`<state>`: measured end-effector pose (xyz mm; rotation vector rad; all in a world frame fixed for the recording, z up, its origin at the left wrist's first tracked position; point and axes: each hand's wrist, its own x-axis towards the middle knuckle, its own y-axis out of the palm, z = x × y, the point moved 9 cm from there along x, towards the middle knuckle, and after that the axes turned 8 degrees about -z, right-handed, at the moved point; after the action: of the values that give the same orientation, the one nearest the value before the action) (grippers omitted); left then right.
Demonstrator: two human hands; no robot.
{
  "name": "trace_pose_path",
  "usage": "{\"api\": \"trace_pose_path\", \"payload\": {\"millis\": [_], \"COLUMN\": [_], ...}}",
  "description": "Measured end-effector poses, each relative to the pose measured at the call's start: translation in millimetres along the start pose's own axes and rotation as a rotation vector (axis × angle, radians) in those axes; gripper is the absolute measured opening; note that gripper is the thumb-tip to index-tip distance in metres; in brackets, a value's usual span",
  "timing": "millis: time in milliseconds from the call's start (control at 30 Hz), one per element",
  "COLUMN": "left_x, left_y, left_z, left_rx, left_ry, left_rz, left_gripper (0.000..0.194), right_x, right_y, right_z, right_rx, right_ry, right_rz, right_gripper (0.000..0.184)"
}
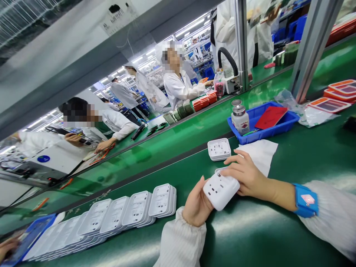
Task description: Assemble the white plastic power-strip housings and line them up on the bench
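Observation:
A white plastic housing [221, 190] with rounded corners and several small dark slots is held up over the green bench. My left hand [197, 204] grips its left side, thumb along the upper edge. My right hand [247, 173] is closed about its upper right corner; the index finger lies across the top and other fingers curl at the side. Just beyond stands a small stack of similar white housings [219, 148], beside a white sheet [260, 154] partly hidden by my right hand. To the left, a long row of overlapping white housings [136, 207] lies on the bench.
A blue tray [278, 128] holds a white pump bottle [240, 118] and a red flat piece [271, 117]. Orange-rimmed panels [329, 105] lie far right. Another person's hand [9, 246] is by a blue tray [36, 233] at lower left. Co-workers sit across the green belt.

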<state>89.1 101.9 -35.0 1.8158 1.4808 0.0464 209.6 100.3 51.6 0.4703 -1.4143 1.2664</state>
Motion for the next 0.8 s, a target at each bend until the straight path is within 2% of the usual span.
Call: {"api": "trace_pose_path", "payload": {"millis": [100, 233, 367, 500, 567, 700, 800], "left_x": [-6, -16, -28, -38, -42, -38, -26], "left_y": [6.8, 18.9, 33.8, 41.0, 43.3, 42.6, 30.5], "left_z": [4, 2, 1, 3, 6, 7, 8], "left_rx": [-0.062, -0.121, -0.135, -0.092, -0.037, -0.005, 0.002], "left_ry": [-0.042, -0.019, -0.035, -0.036, -0.030, -0.001, 0.019], "left_rz": [0.143, 0.268, 0.410, 0.514, 0.554, 0.523, 0.346], "left_gripper": [0.048, 0.046, 0.058, 0.076, 0.079, 0.079, 0.075], "right_x": [-4, -10, -10, -9, -8, -4, -1], "right_y": [4, 12, 14, 12, 11, 4, 0], "right_z": [-14, -26, -26, -24, -24, -17, 0], "right_rx": [0.049, 0.159, 0.204, 0.249, 0.249, 0.218, 0.179], "right_ry": [0.090, 0.180, 0.190, 0.177, 0.173, 0.094, -0.014], "right_rz": [-0.004, 0.026, 0.052, 0.036, 0.028, 0.015, 0.018], "right_gripper": [0.034, 0.035, 0.028, 0.025, 0.023, 0.020, 0.022]}}
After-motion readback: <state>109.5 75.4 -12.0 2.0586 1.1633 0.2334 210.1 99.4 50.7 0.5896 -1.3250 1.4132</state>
